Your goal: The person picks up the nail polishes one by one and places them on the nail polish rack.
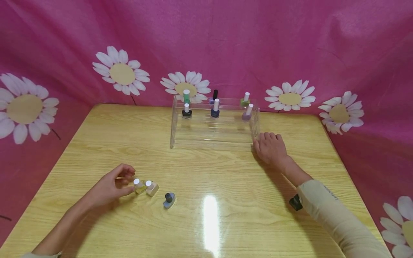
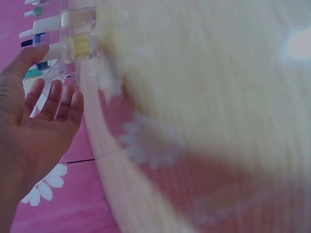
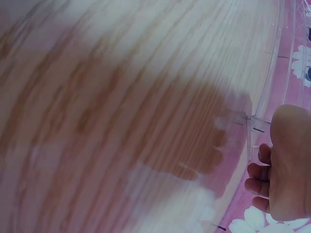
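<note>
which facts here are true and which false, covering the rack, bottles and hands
1. The rack holds six bottles. True.
2. The left hand is by the yellow bottle. True.
3. The right hand is at the rack's left end. False: it is at the right end.
4. The yellow bottle has a white cap. True.
5. The grey bottle is in the rack. False: it is on the table.
</note>
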Available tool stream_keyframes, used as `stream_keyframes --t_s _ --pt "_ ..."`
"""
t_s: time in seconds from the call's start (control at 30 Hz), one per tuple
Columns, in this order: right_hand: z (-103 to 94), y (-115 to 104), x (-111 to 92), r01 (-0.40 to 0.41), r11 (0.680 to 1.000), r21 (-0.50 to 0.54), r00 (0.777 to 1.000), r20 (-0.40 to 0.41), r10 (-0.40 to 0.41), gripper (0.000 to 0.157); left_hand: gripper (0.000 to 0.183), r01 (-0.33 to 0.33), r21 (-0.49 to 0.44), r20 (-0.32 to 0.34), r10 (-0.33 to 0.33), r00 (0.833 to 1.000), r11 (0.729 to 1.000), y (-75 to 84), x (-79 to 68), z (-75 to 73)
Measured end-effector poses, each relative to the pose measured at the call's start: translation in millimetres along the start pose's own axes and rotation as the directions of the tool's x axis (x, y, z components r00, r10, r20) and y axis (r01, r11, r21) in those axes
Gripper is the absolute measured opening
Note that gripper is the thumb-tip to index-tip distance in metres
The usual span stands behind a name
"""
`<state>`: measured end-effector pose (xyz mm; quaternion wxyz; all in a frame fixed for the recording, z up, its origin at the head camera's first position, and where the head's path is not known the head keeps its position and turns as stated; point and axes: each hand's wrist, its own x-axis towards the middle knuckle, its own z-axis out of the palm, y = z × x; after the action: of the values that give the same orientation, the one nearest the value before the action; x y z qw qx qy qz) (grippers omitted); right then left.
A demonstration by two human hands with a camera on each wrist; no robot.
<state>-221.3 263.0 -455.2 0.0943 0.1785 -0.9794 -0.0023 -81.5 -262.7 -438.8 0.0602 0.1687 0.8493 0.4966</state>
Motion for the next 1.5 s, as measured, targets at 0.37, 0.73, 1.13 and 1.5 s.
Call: stream_keyframes --t_s 0.37,0.73,1.13,1.5 --pt "-1.4 -2.8 2.2 -0.015 1.000 0.011 0.999 0.038 0.015 0.038 0.025 -0.011 -0.018 -0.030 0.011 1.000 1.000 -8.7 -0.1 17.4" --pt "-1.9 -2.7 1.4 -0.016 1.000 0.006 1.000 0.023 0.016 0.037 0.028 0.020 -0.054 0.004 -0.020 1.000 0.998 -10.4 1.6 22.5" --pt "-3.0 -2.3 0.1 -0.010 1.000 0.009 1.000 0.027 0.010 0.037 0.034 -0.007 -0.158 -0.096 -0.008 0.995 0.987 -19.6 13.5 22.8" --pt "-3.6 -1.1 -0.5 -0.017 1.000 0.009 0.999 0.031 0.016 0.036 0.037 -0.050 -0.194 -0.110 0.029 0.993 0.980 -3.4 48.0 11.1"
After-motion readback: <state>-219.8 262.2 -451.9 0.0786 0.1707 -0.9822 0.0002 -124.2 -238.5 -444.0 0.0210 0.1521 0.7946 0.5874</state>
